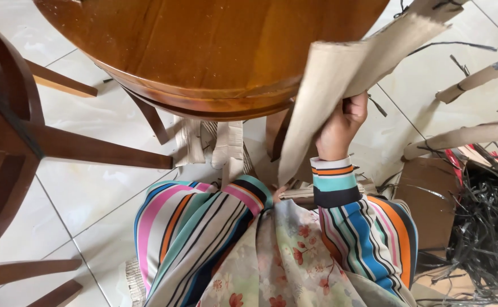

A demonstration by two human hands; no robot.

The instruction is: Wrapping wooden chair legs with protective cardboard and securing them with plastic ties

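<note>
While the right hand [342, 128] fists shut on the cardboard strip [323, 96] at 1 o'clock — light, floppy, creasable — grip mid-fold; left hand hidden, grip unknown.

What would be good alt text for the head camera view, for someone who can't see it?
A person's right hand, in a bright striped sleeve, grips a long folded strip of tan cardboard beside a round glossy wooden table. More cardboard strips lie on the white tiled floor, with tangled black strapping at right.
</note>
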